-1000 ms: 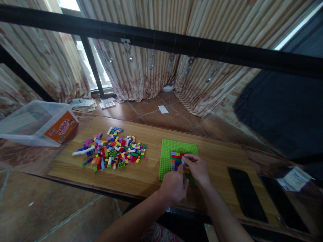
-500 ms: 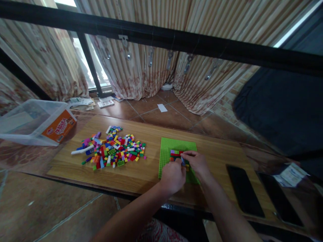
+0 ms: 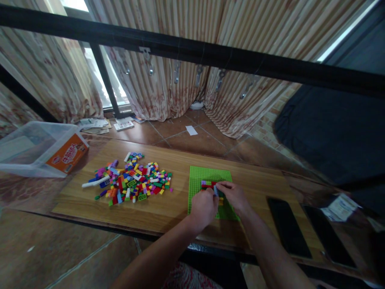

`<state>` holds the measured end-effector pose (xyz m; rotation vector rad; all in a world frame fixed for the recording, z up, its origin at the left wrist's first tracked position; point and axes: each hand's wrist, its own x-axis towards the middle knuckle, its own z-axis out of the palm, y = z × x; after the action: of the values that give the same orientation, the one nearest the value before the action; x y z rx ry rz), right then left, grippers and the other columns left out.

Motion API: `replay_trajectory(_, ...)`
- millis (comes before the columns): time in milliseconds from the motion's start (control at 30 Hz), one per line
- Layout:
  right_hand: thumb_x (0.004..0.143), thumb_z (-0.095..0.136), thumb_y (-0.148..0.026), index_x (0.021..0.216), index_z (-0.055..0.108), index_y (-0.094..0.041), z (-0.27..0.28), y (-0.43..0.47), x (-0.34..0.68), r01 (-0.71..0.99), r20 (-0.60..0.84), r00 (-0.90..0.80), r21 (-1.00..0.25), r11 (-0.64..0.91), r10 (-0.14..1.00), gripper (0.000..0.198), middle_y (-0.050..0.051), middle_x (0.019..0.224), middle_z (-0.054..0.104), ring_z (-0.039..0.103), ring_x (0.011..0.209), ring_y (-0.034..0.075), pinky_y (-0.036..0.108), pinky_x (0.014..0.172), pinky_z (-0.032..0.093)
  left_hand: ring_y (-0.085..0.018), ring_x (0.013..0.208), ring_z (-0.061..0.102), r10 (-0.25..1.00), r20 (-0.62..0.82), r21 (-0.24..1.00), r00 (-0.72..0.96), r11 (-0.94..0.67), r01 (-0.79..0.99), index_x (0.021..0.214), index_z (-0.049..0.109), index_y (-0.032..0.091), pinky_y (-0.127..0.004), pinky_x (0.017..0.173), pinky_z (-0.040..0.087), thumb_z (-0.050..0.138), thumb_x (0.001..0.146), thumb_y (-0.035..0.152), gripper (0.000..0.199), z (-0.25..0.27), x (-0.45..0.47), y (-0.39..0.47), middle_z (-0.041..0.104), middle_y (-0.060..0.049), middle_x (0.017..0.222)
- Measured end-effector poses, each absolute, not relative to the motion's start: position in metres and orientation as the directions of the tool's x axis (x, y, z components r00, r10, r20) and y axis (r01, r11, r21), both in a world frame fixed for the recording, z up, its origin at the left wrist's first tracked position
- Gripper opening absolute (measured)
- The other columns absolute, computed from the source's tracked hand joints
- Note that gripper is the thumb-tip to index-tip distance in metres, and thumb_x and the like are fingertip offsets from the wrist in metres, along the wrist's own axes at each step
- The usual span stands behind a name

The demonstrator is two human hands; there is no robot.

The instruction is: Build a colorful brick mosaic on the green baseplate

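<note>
A green studded baseplate (image 3: 195,176) lies on the wooden board, with a low build of toy bricks on it. A red brick (image 3: 213,183) and a purple brick (image 3: 203,183) show along the build's far side, and a yellow brick (image 3: 221,201) near its right side. My left hand (image 3: 203,206) is closed over the build, its fingertips at a small light-blue brick (image 3: 215,190). From the other side my right hand (image 3: 234,196) pinches at the same brick with thumb and fingers. Both hands hide much of the build.
A spread of loose coloured bricks (image 3: 132,180) covers the left part of the wooden board (image 3: 177,160). Beyond it stands a clear plastic bin (image 3: 39,160). Two dark phone-like slabs (image 3: 288,226) lie at the right. A black rail (image 3: 180,48) crosses above.
The whole view has shifted slightly. Both hands stay over the build, their fingertips still together at the light-blue brick, which shows a little more clearly now.
</note>
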<state>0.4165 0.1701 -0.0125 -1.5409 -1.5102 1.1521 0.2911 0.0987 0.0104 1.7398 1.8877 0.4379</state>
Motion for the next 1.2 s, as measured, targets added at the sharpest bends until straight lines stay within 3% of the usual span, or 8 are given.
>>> replay_trajectory(200, 0.061, 0.068, -0.045, 0.073, 0.072, -0.021, -0.013, 0.169, 0.421, 0.369, -0.116, -0.128, -0.927, -0.061, 0.985, 0.027, 0.004, 0.076, 0.072, 0.064, 0.072, 0.020, 0.035, 0.073, 0.048, -0.018, 0.087, 0.067, 0.983, -0.184, 0.606, -0.011, 0.122, 0.786, 0.100, 0.066, 0.020, -0.027, 0.075, 0.048, 0.039, 0.093, 0.031, 0.030, 0.011, 0.288, 0.101, 0.071, -0.007, 0.094)
replay_trajectory(633, 0.066, 0.067, -0.042, 0.078, 0.074, -0.022, -0.014, 0.165, 0.418, 0.433, -0.061, -0.110, -0.901, -0.007, 0.992, 0.024, 0.004, 0.080, 0.073, 0.064, 0.073, 0.021, 0.035, 0.073, 0.048, -0.023, 0.088, 0.067, 0.983, -0.137, 0.543, 0.118, -0.025, 0.839, 0.107, 0.058, 0.017, -0.033, 0.078, 0.051, 0.045, 0.089, 0.035, 0.028, 0.009, 0.282, 0.102, 0.070, -0.009, 0.093)
replay_trajectory(933, 0.070, 0.065, -0.042, 0.074, 0.074, -0.024, -0.017, 0.161, 0.418, 0.487, 0.030, -0.091, -0.871, 0.070, 0.995, 0.021, 0.005, 0.084, 0.073, 0.065, 0.078, 0.022, 0.038, 0.078, 0.048, -0.025, 0.088, 0.068, 0.979, -0.169, 0.489, 0.114, -0.017, 0.872, 0.111, 0.055, 0.017, -0.035, 0.077, 0.052, 0.033, 0.095, 0.030, 0.030, 0.019, 0.286, 0.099, 0.070, -0.012, 0.094)
replay_trajectory(1200, 0.067, 0.066, -0.042, 0.074, 0.072, -0.021, -0.019, 0.161, 0.417, 0.477, -0.002, -0.060, -0.879, 0.027, 0.998, 0.023, 0.005, 0.081, 0.072, 0.065, 0.075, 0.021, 0.035, 0.075, 0.049, -0.024, 0.086, 0.068, 0.983, -0.182, 0.500, 0.024, 0.072, 0.863, 0.105, 0.059, 0.018, -0.034, 0.075, 0.052, 0.039, 0.092, 0.028, 0.027, 0.016, 0.291, 0.099, 0.071, -0.011, 0.092)
